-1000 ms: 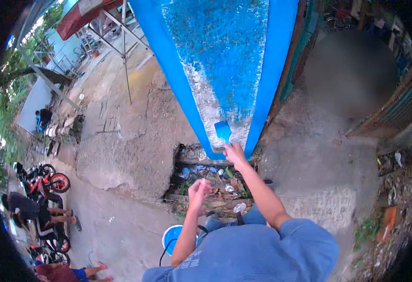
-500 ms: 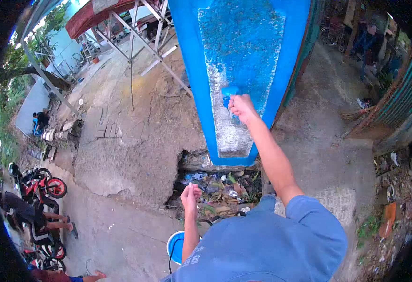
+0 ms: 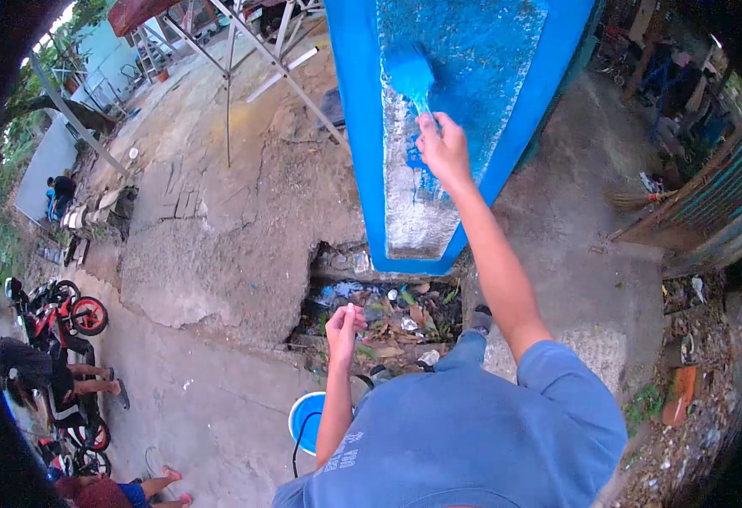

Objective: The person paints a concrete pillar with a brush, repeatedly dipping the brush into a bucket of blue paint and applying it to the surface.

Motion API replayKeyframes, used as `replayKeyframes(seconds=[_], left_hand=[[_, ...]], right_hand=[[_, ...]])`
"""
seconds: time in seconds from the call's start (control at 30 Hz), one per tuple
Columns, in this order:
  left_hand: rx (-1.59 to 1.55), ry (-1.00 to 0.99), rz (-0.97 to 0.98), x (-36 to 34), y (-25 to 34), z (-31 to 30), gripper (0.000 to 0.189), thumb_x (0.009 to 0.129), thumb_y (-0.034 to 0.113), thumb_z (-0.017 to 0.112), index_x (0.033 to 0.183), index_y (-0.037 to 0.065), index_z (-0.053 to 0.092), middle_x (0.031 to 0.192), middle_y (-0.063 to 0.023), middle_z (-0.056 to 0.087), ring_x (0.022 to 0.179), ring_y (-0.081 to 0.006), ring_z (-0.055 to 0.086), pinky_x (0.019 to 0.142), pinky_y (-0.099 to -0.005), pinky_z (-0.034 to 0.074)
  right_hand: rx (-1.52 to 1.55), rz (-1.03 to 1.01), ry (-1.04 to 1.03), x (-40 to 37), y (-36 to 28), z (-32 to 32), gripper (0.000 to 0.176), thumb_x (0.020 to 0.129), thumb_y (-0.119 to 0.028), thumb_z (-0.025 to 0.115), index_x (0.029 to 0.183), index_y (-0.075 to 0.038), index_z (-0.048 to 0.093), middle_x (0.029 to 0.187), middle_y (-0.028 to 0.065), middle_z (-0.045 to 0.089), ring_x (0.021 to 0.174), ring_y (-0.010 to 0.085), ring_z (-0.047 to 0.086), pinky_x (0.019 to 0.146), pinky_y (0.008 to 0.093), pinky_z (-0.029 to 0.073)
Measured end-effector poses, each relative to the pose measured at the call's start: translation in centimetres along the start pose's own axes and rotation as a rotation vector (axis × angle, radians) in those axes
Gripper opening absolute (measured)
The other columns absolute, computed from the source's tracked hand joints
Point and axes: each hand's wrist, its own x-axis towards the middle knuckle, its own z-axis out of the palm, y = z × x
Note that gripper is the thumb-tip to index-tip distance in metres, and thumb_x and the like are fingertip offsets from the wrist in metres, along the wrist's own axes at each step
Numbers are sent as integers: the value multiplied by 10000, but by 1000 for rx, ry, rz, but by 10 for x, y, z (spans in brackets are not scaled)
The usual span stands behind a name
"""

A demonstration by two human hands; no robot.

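My right hand (image 3: 445, 154) is closed around the handle of a paintbrush (image 3: 411, 74). Its bristles, loaded with blue paint, press against the rough face of a pillar (image 3: 481, 51). Fresh blue covers the upper part of that panel, with drips running down over the pale, unpainted lower part (image 3: 413, 233). A smooth bright blue border frames the panel. Low and to the left, my left hand (image 3: 346, 328) hangs in the air with its fingers curled together; whether anything is in them is hidden. Beside my left forearm stands a bucket (image 3: 307, 423) with blue inside.
At the pillar's foot lies a broken pit (image 3: 388, 317) with leaves and litter, close to my feet. Motorcycles (image 3: 79, 317) and people are at the left. A metal frame (image 3: 261, 63) stands at upper left. A broom (image 3: 638, 200) and corrugated fence (image 3: 718, 199) are at the right.
My right hand has moved the brush up the panel, and the brush now points upward. More blue streaks and drips show on the pale part. The view has shifted slightly.
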Motion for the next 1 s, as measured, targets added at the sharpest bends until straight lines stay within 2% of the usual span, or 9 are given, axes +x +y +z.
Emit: replayKeyframes(seconds=[0.03, 0.13, 0.2, 0.33, 0.43, 0.57, 0.63, 0.8, 1.0], left_hand=[[-21, -3, -2, -2, -1, -1, 308, 904, 293, 483, 846, 9, 588, 695, -32, 567, 612, -98, 534, 572, -224, 432], [-23, 42, -41, -11, 0, 0, 313, 909, 298, 468, 842, 15, 581, 679, -16, 565, 595, -82, 507, 532, -219, 384], [5, 58, -46, -17, -1, -5, 313, 909, 298, 468, 845, 15, 584, 680, -19, 567, 592, -83, 505, 535, -224, 387], [26, 100, -82, -20, -24, -27, 289, 899, 285, 494, 843, 21, 594, 699, -22, 583, 630, -90, 545, 572, -215, 424], [34, 151, -119, -21, -22, -30, 290, 896, 286, 499, 843, 21, 603, 683, -19, 583, 611, -83, 533, 563, -213, 420], [-3, 172, -124, -18, -25, -34, 301, 896, 292, 497, 849, 15, 606, 677, -22, 583, 596, -77, 522, 553, -212, 417], [12, 170, -134, -16, -24, -32, 306, 896, 295, 496, 854, 12, 605, 680, -25, 584, 595, -79, 522, 551, -213, 416], [28, 156, -155, -13, -25, -30, 311, 897, 300, 493, 866, 10, 602, 689, -32, 583, 590, -87, 523, 549, -217, 418], [18, 124, -133, -11, -20, -20, 312, 898, 303, 488, 858, 13, 595, 695, -32, 580, 621, -102, 547, 557, -225, 429]], right_hand=[[-76, -20, 1, -2, 25, 1, 319, 870, -314, 491, 875, -1, 556, 618, 151, 576, 550, 273, 582, 536, 389, 427], [-277, -58, 62, -23, 110, 3, 313, 876, -310, 468, 889, -10, 555, 679, 198, 576, 647, 363, 574, 582, 424, 424], [-399, -201, 147, -51, 170, 7, 283, 895, -272, 468, 805, -13, 539, 556, 65, 530, 486, 145, 534, 453, 316, 397], [-374, 179, 93, -115, 261, 12, 312, 891, -297, 461, 784, -14, 537, 563, 81, 547, 495, 185, 557, 476, 342, 415], [-507, 133, 121, -161, 271, 9, 342, 890, -322, 456, 771, -15, 548, 551, 82, 545, 486, 191, 558, 477, 338, 423], [-418, 429, 42, -195, 329, 10, 379, 882, -343, 451, 740, -8, 560, 529, 82, 533, 439, 187, 538, 436, 327, 414], [-342, 746, -36, -183, 327, 14, 378, 875, -344, 454, 702, -22, 548, 520, 59, 514, 370, 167, 475, 344, 309, 343], [142, 1016, 24, -108, 263, 17, 293, 866, -279, 469, 680, -53, 492, 512, 22, 447, 351, 99, 363, 297, 244, 219], [382, 933, 90, -63, 158, 13, 226, 852, -203, 472, 698, -38, 465, 533, 32, 450, 363, 103, 376, 309, 241, 227]])
